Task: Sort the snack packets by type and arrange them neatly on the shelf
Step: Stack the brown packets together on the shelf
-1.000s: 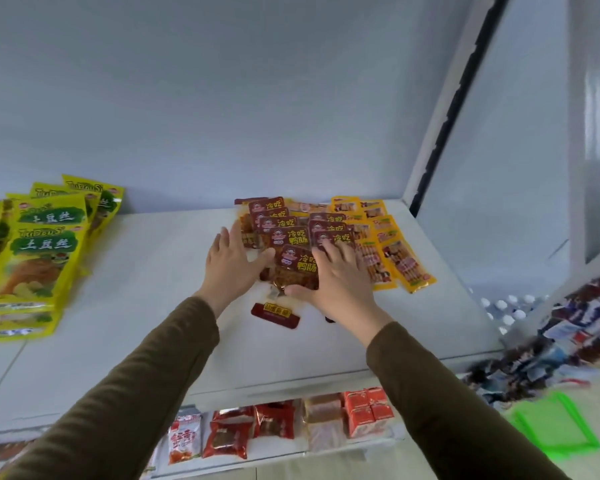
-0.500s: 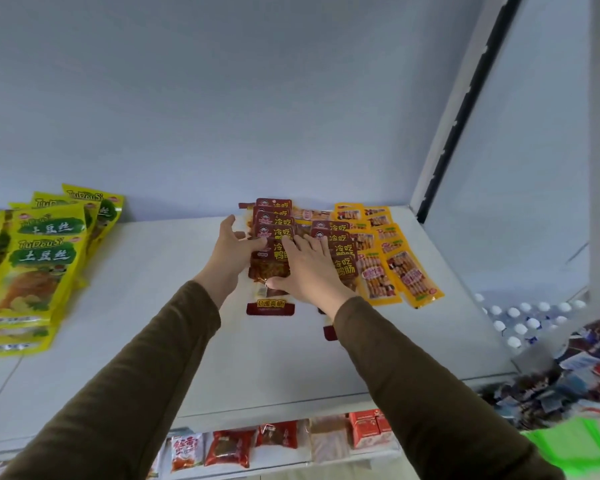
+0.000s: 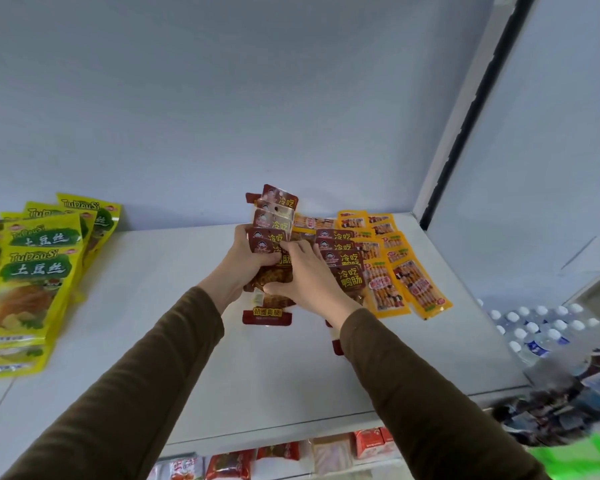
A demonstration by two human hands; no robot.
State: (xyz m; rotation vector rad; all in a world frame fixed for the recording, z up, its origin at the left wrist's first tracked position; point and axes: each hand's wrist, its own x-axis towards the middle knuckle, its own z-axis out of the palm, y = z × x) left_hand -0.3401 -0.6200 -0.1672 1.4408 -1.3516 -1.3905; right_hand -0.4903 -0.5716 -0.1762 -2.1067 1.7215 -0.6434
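Hands: my left hand [image 3: 246, 263] and my right hand [image 3: 300, 277] meet over the white shelf [image 3: 146, 306]; both sleeves are dark olive
Left grip: fingers curled round the left edge of a fanned stack of dark red packets [image 3: 274, 223]; clamped on it
Right grip: thumb under, fingers over the right side of the same stack; clamped on it too
Stack: its upper ends tilt up off the shelf towards the back wall; one red packet end [image 3: 266, 317] sticks out flat below my hands
Second red row [image 3: 343, 268]: overlapping dark red packets lying flat just right of my right hand, touching the orange ones
Orange packets [image 3: 395, 271]: fanned flat at the shelf's right end, near the corner post
Yellow-green bags [image 3: 32, 278]: piled at the shelf's left end, well apart from the red ones
Below: mixed snack packs [image 3: 274, 459] on the lower shelf; water bottles [image 3: 541, 327] down to the right
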